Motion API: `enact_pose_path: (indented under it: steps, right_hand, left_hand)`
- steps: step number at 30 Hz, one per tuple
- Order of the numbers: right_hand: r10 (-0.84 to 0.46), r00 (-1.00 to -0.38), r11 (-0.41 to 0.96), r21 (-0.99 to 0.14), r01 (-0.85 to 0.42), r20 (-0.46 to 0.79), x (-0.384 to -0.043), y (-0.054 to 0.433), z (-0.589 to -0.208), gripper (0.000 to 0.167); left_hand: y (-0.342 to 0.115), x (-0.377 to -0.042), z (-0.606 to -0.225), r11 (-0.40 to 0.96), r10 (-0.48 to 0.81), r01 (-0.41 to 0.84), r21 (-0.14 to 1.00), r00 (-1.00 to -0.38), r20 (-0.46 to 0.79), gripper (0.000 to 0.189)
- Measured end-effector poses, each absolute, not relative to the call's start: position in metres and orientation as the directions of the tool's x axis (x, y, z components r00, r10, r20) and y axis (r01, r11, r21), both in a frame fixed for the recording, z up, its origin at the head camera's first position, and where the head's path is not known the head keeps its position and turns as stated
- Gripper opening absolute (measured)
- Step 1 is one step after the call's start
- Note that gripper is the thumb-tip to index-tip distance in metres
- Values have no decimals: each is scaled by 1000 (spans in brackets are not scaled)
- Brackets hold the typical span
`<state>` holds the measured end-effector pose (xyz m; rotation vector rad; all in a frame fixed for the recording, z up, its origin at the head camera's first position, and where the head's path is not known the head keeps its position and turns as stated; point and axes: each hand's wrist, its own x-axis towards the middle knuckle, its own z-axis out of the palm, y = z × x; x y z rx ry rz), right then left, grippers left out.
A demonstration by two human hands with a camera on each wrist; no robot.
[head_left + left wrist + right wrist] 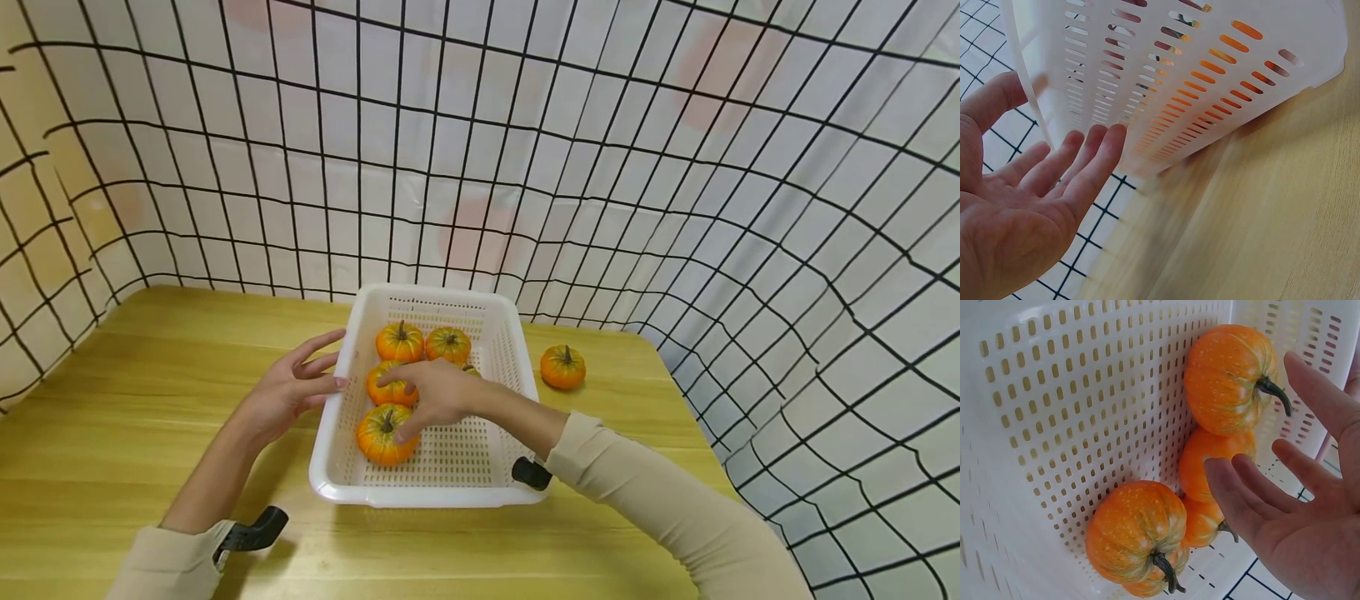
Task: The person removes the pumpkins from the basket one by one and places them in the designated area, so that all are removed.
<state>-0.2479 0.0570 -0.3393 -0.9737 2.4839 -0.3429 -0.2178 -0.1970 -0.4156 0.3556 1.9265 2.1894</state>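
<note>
A white plastic basket (427, 498) with slotted walls stands on the table and holds several small orange pumpkins. My left hand (281, 396) is at its left side, thumb over the rim, fingers against the outer wall (1210, 94). Over the pumpkins inside, my right hand (442, 392) is spread with nothing in its grasp. Its thumb and fingers hang beside the front-left pumpkin (1232, 381) and the pumpkin behind it (1204, 462), apparently clear of both. Two pumpkins sit at the back, one at the back left (400, 342). Another pumpkin (1138, 531) is mostly hidden by my right wrist in the head view.
One pumpkin (562, 367) lies outside the basket on the wooden table (187, 358), to the right. A black wire grid (450, 167) backed by white sheeting rises along the back and both sides. A black wrist camera (531, 473) overlaps the basket's front right corner.
</note>
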Motion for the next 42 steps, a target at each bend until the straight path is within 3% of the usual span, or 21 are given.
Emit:
enact_pose_path:
  steps: [24, 42]
  right_hand:
    - [-730, -568, 680, -325, -657, -380, -253, 48, -343, 82]
    - [-716, -569, 696, -349, -627, -405, -249, 46, -349, 80]
  left_hand:
    - [-197, -220, -413, -128, 312, -3, 992, -949, 37, 79]
    - [-197, -218, -415, -120, 310, 0, 993, -950, 38, 80]
